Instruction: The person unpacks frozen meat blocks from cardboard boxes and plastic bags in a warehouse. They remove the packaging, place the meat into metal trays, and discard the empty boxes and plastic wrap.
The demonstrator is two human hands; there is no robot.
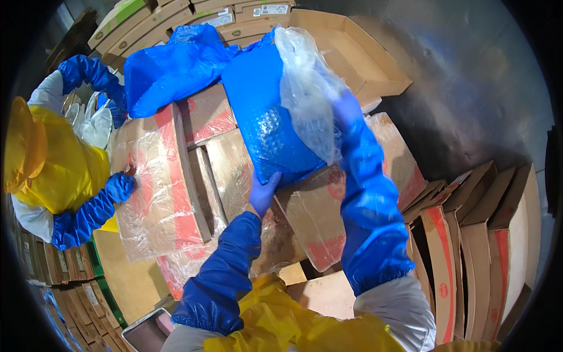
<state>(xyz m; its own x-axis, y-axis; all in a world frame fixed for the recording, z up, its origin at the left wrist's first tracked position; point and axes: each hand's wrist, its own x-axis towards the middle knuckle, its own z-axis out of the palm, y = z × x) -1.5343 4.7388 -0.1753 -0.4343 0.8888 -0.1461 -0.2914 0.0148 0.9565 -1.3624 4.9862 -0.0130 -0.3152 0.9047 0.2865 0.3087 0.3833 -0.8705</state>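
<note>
A large block wrapped in blue plastic (pixel 268 119) lies tilted on stacked cartons in front of me. My left hand (pixel 265 191), in a thin purple-blue glove, grips its near lower corner, thumb on top. Crumpled clear plastic film (pixel 303 88) covers the block's right side. My right hand (pixel 345 108), gloved and blurred, has hold of this film, which partly hides the fingers. Beyond and to the left, loose blue plastic sheeting (pixel 176 70) is bunched against the block. Under the block sit film-wrapped cardboard cartons (pixel 316 215) with red markings.
At left, a co-worker in a yellow apron (pixel 70 154) rests one hand on a film-wrapped carton (pixel 149 185). An open cardboard tray (pixel 369 57) stands at the far right. Several empty cartons (pixel 475 229) stand nested at right. Stacked labelled boxes (pixel 198 17) line the back.
</note>
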